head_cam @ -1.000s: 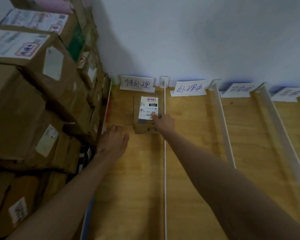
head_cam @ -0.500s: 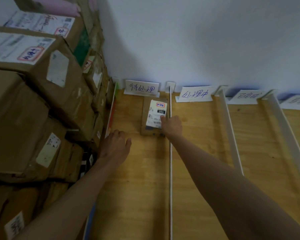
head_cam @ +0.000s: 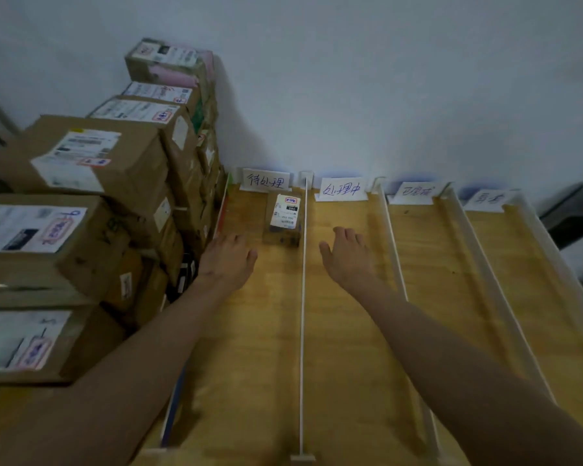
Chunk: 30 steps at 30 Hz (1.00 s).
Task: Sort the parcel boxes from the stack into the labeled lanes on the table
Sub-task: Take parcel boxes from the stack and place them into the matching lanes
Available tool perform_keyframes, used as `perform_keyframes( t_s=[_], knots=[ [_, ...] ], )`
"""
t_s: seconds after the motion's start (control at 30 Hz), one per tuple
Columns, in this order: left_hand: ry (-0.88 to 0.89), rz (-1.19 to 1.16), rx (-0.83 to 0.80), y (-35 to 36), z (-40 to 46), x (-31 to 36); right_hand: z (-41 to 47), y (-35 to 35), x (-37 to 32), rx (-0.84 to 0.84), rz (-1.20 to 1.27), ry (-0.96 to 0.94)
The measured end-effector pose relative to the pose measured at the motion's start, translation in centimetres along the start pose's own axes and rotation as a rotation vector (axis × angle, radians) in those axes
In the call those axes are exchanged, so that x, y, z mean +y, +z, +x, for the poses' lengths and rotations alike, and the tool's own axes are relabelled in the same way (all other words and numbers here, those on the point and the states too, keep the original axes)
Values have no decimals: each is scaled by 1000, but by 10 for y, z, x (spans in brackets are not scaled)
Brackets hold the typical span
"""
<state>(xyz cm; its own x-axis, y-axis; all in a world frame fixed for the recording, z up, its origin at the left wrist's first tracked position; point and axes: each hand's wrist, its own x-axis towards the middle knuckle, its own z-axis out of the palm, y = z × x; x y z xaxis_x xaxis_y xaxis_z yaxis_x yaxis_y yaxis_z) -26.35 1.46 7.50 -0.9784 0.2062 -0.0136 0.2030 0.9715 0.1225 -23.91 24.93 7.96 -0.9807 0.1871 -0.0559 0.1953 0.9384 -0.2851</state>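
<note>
Having left the small parcel [head_cam: 282, 219] in the first lane, both hands [head_cam: 345, 257] now hover open and apart.

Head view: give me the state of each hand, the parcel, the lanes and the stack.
Left hand: open, holding nothing.
Right hand: open, over second lane.
Small parcel: flat in first lane, untouched.
Other lanes: no parcels.
Stack: piled at left.

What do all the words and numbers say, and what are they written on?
"待处理": first lane card.
"处理中": second lane card.
"090": label on the small parcel in the first lane.
Third lane card and fourth lane card: too blurred to read.
Labels on the stacked boxes: too blurred to read.
</note>
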Motion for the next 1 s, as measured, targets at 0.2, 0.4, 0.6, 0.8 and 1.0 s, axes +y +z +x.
perform_keyframes(
  t_s=[0.2,0.4,0.6,0.8,1.0],
  knots=[
    [42,8,56,-33,-100,11,-101,-24,6,30,-21,-58],
    [-30,7,27,-65,-190,2,-174,-47,-21,54,-51,-132],
    [-61,-33,112,-101,-241,-31,-200,-62,-78,51,11,-175],
    [-128,-64,216,-138,-265,-79,-209,-67,-140,50,48,-261],
    [-212,-18,329,-172,-264,-152,-200,-66,-212,-2,178,-271]
  ],
)
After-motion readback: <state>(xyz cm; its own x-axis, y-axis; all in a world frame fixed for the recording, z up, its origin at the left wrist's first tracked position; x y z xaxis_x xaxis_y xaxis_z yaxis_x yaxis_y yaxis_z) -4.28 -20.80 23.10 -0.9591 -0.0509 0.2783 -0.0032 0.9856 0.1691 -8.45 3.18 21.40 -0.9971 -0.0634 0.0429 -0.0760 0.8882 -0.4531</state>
